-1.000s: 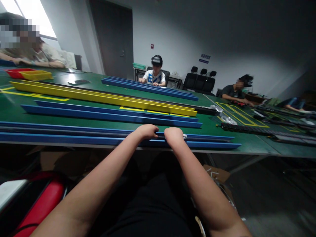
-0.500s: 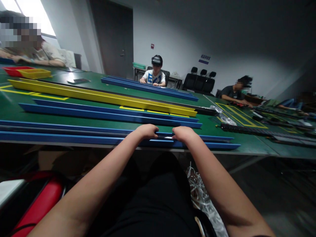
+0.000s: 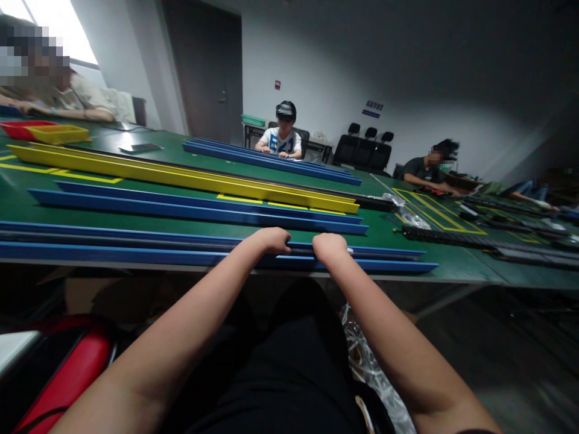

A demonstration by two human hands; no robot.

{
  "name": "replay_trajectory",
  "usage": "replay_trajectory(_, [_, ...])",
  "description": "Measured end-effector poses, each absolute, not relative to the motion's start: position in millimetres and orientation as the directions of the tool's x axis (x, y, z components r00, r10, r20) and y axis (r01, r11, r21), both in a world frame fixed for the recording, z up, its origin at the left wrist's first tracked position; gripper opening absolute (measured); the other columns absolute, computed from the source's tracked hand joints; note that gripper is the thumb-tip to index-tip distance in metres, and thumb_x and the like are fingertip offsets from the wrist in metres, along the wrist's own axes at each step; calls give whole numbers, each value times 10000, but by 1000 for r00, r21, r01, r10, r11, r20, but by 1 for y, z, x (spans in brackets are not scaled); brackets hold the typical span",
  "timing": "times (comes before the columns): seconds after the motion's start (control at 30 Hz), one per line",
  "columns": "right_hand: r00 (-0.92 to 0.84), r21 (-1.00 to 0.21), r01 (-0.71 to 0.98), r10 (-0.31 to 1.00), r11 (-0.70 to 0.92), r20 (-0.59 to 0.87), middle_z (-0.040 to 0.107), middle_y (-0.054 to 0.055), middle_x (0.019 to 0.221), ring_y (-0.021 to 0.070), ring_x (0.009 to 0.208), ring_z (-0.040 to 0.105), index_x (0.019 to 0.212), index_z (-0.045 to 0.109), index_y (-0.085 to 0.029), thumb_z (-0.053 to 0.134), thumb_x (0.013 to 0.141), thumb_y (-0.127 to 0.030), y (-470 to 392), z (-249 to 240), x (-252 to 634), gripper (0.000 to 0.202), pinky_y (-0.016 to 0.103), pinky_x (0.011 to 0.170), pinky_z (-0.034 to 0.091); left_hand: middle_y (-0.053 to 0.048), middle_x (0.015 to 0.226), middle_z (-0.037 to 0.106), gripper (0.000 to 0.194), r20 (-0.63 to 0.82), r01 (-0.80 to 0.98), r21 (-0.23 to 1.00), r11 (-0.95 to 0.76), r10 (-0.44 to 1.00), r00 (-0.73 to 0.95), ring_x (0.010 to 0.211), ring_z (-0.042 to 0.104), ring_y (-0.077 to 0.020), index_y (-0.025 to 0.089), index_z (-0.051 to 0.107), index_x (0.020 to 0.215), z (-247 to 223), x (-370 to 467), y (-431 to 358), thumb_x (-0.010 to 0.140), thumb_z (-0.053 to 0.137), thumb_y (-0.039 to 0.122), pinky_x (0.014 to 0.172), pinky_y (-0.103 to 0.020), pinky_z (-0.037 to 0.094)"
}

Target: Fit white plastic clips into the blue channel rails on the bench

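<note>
Two long blue rails [image 3: 113, 250] lie along the table's near edge, with a long dark strip [image 3: 301, 248] between them. My left hand [image 3: 272, 240] is closed over the strip, its thumb and fingertips curled down at the right side. A short way to the right, my right hand [image 3: 329, 247] is a fist, knuckles up, above the same strip. A small white piece [image 3: 350, 251] shows just right of that fist; whether the fist grips it I cannot tell. The fingertips of my right hand are hidden beneath it.
Beyond lie another blue rail pair [image 3: 203, 209], a long yellow rail [image 3: 181, 177] and more blue rails [image 3: 271, 161]. Dark strips [image 3: 452, 239] lie at the right. Red [image 3: 18, 129] and yellow trays [image 3: 58, 134] stand far left. Several people sit around the green table [image 3: 470, 265].
My right hand has shifted slightly left and rolled into a fist. The white piece, between my hands before, now shows right of the right hand. My left hand stays nearly still.
</note>
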State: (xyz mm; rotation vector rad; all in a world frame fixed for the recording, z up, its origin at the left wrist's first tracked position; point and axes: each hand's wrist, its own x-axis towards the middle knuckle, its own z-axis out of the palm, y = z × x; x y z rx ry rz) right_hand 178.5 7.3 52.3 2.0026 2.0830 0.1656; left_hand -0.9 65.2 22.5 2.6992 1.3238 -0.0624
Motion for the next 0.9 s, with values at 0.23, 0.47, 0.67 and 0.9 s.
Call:
replay_trajectory(0.23, [-20, 261, 964, 996, 42, -87, 708, 219, 1076, 273, 991, 694, 1056, 744, -116, 486, 878, -122, 6, 49, 178, 313, 382, 857, 528, -62, 995, 737, 272, 33, 732, 51, -680, 734, 679, 913, 672, -240, 276, 715, 951, 20, 39, 58, 746, 612, 423, 747, -300, 480])
replay_trajectory(0.47, [-12, 237, 971, 993, 40, -118, 702, 214, 1100, 270, 1001, 692, 1076, 734, -121, 509, 876, -128, 6, 52, 174, 302, 376, 868, 524, -69, 955, 739, 313, 35, 684, 136, -717, 694, 720, 860, 678, -230, 244, 683, 989, 14, 43, 60, 820, 551, 473, 696, -281, 472])
replay_trajectory(0.67, [-79, 219, 969, 987, 109, -143, 714, 173, 1096, 270, 1010, 687, 1090, 726, -165, 535, 877, -160, 4, 57, 173, 286, 381, 857, 526, -78, 993, 735, 341, 43, 640, 146, -754, 652, 757, 869, 678, -231, 221, 674, 1006, 17, 35, 59, 858, 511, 481, 686, -273, 467])
replay_trajectory(0.9, [-163, 197, 961, 974, 193, -157, 712, 155, 1102, 287, 1010, 676, 1073, 722, -200, 607, 856, -445, 6, 72, 176, 347, 371, 842, 523, -74, 1012, 736, 325, 46, 624, 159, -765, 637, 769, 866, 678, -225, 223, 652, 1063, 15, 35, 62, 870, 507, 441, 670, -265, 456])
